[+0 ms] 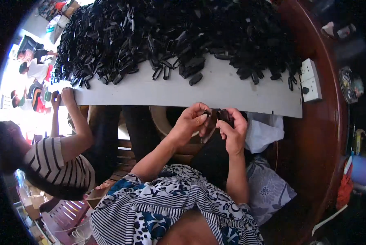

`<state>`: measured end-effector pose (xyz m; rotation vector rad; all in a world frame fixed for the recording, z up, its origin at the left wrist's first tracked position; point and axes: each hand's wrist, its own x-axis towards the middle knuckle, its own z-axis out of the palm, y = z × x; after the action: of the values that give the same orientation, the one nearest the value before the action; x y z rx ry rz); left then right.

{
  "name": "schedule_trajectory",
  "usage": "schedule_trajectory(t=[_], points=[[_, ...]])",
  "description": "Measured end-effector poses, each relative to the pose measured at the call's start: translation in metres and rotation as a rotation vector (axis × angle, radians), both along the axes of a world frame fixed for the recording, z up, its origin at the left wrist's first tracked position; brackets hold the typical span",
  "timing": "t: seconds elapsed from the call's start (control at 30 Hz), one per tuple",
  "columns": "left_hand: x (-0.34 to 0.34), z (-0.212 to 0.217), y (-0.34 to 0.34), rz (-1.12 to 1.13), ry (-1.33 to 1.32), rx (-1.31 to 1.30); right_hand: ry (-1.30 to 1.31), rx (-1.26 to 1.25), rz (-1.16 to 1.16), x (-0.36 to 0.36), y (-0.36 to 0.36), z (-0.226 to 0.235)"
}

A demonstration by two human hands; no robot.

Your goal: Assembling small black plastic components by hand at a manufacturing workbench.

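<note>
Near: left hand [191,120] and right hand [232,128], raised together just below the bench [215,92] edge, each grip closed on a small black clip [224,116]; its shape is mostly hidden by fingers. Left: a co-worker in a striped shirt [56,163], hand on the bench edge. Far: heap of black clips [170,36], individual pieces hard to separate; white power strip [311,79] at right.

A small dark plastic piece [225,116], glossy and roughly oblong, sits pinched between the fingertips of both hands just near of the grey tabletop's [215,92] front edge, its finer shape too small to tell.
</note>
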<state>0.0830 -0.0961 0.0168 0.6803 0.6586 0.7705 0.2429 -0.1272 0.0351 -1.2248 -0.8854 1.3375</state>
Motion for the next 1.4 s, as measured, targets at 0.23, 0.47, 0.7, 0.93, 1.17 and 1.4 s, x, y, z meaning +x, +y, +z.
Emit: schedule_trajectory(t=[0.23,0.47,0.7,0.93,1.17,1.4], points=[[-0.029,-0.001,0.032,0.111,-0.039,-0.007,-0.415,0.16,0.099,-0.025,0.043,0.006],[-0.055,-0.007,0.052,0.183,-0.077,-0.011,-0.646,0.367,0.091,-0.064,0.073,0.02],[-0.057,0.004,0.051,0.179,0.116,0.035,-0.75,0.35,0.065,-0.056,0.075,0.009],[-0.027,0.003,0.041,0.261,0.356,0.102,-0.512,0.153,0.128,-0.028,0.068,0.002],[-0.011,0.011,0.045,0.217,0.402,0.074,-0.674,0.429,0.034,-0.008,0.072,-0.008],[-0.021,0.012,0.043,0.246,0.254,0.04,-0.758,0.436,0.068,-0.029,0.072,-0.002]])
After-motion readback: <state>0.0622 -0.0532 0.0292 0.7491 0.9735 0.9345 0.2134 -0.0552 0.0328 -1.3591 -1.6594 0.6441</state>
